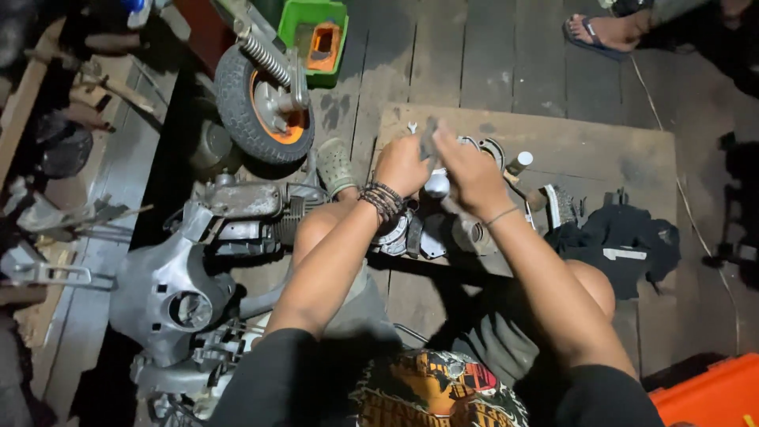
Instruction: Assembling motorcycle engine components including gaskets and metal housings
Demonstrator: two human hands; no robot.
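Grey metal, a small dull part (429, 141), sits pinched between the person's two hands, raised just above a sheet of plywood (601, 142) that lies on the dark plank floor. The left hand (402, 164), its wrist wrapped in dark braided bands, is clenched around the lower end of the part, and the right hand (468, 172) closes over it from the other side, fingers curled tight, so only the top of the piece pokes out between the two. Just beneath the hands a white rounded piece (436, 186) shows, touching or nearly touching the palms; I cannot tell which hand carries it. Under the forearms, on the board, lies a cluster of engine parts (419, 233), metal covers and rings. A black cloth (621, 241) is heaped to the right of the hands, well apart from them. To the left stands a stripped scooter body (170, 289), with a small wheel with an orange rim (265, 103) further up. A green crate (316, 35) sits beyond the wheel.
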